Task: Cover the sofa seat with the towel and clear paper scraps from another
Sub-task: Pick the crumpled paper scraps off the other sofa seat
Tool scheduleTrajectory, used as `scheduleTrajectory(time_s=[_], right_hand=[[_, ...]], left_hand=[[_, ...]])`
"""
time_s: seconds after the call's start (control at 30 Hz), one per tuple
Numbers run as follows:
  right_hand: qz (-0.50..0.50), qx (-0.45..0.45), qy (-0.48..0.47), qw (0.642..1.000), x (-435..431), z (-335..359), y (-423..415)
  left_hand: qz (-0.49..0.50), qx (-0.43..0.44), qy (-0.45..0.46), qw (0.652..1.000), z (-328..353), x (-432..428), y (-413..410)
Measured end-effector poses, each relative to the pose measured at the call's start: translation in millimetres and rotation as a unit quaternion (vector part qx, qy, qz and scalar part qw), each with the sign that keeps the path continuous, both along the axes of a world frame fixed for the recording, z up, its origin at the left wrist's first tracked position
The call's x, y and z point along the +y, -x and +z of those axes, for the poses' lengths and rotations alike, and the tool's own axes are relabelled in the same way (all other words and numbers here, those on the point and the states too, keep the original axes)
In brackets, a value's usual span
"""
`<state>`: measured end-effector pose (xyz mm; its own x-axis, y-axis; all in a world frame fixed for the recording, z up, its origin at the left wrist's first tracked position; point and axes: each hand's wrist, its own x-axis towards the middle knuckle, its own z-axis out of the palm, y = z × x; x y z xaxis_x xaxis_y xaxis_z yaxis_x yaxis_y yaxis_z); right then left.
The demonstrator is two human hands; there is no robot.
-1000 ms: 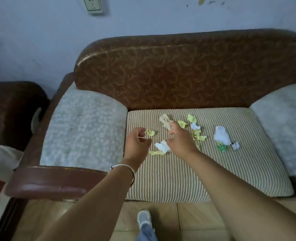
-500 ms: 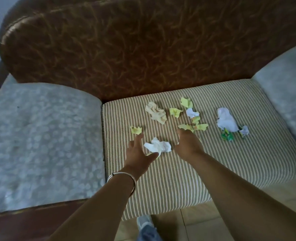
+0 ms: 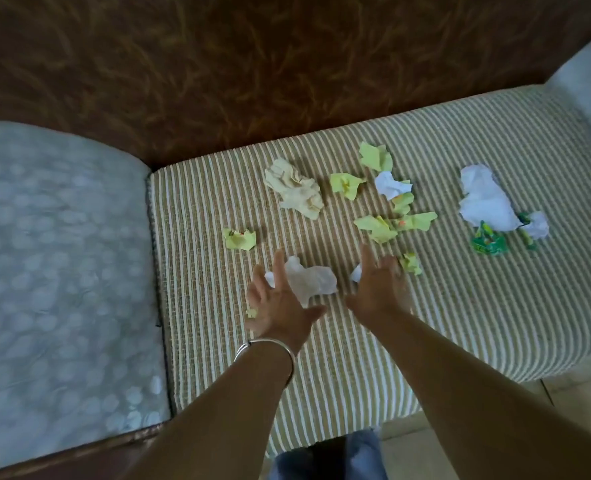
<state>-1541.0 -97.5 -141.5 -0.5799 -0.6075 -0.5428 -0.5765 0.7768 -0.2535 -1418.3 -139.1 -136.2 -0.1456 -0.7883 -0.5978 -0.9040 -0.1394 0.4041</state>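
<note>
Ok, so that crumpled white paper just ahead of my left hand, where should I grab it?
Probably pinch the raised, puckered middle of the crumpled white paper from above: it lies low on the striped seat cushion, so its thin edges offer little. Your left hand, open, is nearest.

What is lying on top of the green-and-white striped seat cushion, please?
Crumpled paper scraps: yellow-green pieces, a large white piece, a beige wad, a green wrapper. The left hand and right hand each partly hide a white scrap.
</note>
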Motion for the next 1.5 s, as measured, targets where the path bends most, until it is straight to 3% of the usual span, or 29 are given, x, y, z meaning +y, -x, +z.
scheduleTrajectory(time_s=[0.33,0.53,0.67,0.87,1.1,1.23,1.5], right_hand=[[0.042,-0.019,0.055,0.997,-13,-24,12],[0.084,-0.019,0.046,0.995,-25,-18,17],[0.117,-0.021,0.055,0.991,-36,-7,30],[0.032,0.055,0.089,0.994,-48,-4,37],[-0.079,0.038,0.011,0.996,-58,-22,44],[-0.089,0.04,0.012,0.995,-63,-27,39],[-0.014,0.027,0.027,0.999,-57,2,41]], left_hand=[[0.067,-0.035,0.073,0.994,-29,5,32],[0.135,0.075,0.11,0.982,-34,-4,34],[0.177,0.098,0.158,0.967,-23,-21,36],[0.157,0.03,0.202,0.966,-12,-64,23],[0.145,-0.035,0.051,0.988,-18,-89,11],[0.135,-0.017,0.073,0.988,-23,-92,18],[-0.015,0.096,0.106,0.99,-4,-83,82]])
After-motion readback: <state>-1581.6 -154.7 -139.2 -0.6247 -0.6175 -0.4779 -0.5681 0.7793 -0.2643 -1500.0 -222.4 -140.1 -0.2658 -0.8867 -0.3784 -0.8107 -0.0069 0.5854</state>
